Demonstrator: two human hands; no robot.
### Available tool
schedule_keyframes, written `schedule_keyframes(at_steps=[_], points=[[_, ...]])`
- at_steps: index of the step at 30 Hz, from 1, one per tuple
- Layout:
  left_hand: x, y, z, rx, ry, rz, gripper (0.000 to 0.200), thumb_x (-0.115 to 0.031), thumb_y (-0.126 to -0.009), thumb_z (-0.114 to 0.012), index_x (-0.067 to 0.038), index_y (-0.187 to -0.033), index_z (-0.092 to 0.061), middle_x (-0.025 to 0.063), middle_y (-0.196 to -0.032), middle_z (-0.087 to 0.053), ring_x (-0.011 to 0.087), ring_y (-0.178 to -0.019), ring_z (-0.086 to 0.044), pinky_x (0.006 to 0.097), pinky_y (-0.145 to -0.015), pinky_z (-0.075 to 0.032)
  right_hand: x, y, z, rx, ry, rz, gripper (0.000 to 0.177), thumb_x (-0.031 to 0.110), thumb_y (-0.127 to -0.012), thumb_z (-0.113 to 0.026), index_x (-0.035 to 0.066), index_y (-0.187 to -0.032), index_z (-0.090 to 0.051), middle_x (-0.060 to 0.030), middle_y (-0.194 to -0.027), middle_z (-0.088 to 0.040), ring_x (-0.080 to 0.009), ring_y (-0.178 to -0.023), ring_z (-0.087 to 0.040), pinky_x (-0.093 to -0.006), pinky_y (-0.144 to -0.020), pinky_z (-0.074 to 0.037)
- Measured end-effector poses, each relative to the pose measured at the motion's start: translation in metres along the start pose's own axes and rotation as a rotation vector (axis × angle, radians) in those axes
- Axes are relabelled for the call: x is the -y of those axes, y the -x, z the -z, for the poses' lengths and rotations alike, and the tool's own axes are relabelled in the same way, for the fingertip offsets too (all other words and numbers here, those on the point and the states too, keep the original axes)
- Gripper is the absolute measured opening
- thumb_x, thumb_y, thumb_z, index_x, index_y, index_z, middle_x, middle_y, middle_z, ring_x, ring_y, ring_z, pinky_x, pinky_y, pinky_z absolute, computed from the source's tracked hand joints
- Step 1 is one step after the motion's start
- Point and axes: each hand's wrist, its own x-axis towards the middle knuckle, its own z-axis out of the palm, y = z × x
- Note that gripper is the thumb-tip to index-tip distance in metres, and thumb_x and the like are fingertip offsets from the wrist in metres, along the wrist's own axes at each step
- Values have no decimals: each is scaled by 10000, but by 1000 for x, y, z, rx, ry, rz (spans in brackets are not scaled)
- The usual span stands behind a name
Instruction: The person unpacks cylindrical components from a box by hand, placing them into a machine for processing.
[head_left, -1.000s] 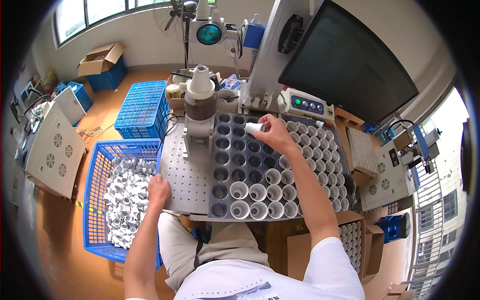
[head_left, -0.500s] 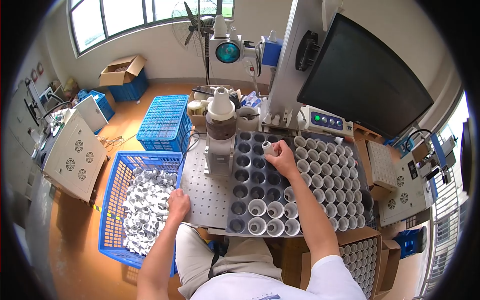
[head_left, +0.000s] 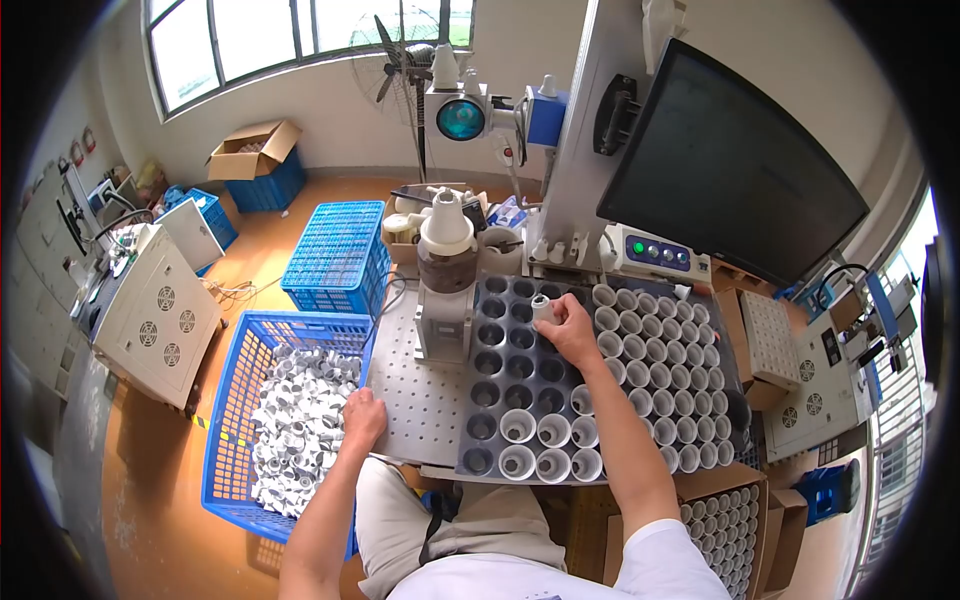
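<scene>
My right hand [head_left: 570,328] pinches a small white plastic part [head_left: 543,308] above the black tray [head_left: 487,372] with round pockets. White cups fill the tray's right side and a few front pockets, while the pockets at its left and back left hold none. My left hand [head_left: 364,415] is closed in a loose fist between the perforated metal plate [head_left: 420,410] and the blue crate [head_left: 225,425]. Many white plastic parts [head_left: 300,420] are heaped in that crate. Whatever the left fingers may hold is hidden.
Behind the plate stands a fixture with a white cone [head_left: 446,225] on top. A large dark monitor [head_left: 735,160] leans over the back right, near a button box [head_left: 655,250]. Another blue crate [head_left: 337,250] is on the floor. A cardboard box [head_left: 720,520] of cups stands front right.
The camera view has shifted slightly, so the scene sits a little lower and to the right. My right hand still holds the white part, now more upright. My left hand remains closed beside the crate.
</scene>
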Motion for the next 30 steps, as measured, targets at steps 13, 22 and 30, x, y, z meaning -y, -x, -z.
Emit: schedule_keyframes(at_steps=[13, 22, 30], points=[[18, -6, -19, -49, -70, -96, 286, -175, -785, -466, 62, -910, -568, 261, -933, -596, 399, -925, -559, 476, -851, -438, 6, 1, 2, 23, 3, -18, 367, 178, -649, -751, 46, -750, -425, -40, -691, -487, -161, -642, -457, -298, -614, -420], [13, -3, -14, -58, -75, -100, 274, -178, -784, -473, 61, -886, -564, 260, -920, -595, 398, -919, -559, 479, -846, -438, 5, 1, 2, 26, -18, -19, 365, 181, -647, -754, 44, -746, -431, -32, -673, -474, -157, -634, -449, -296, -609, -418], [8, -1, -9, -65, -38, -72, 268, -178, -780, -473, 56, -866, -571, 264, -891, -598, 398, -905, -563, 480, -839, -442, 4, 1, 2, 23, 6, -5, 370, 184, -648, -756, 41, -741, -428, -40, -668, -471, -165, -627, -443, -302, -601, -413]])
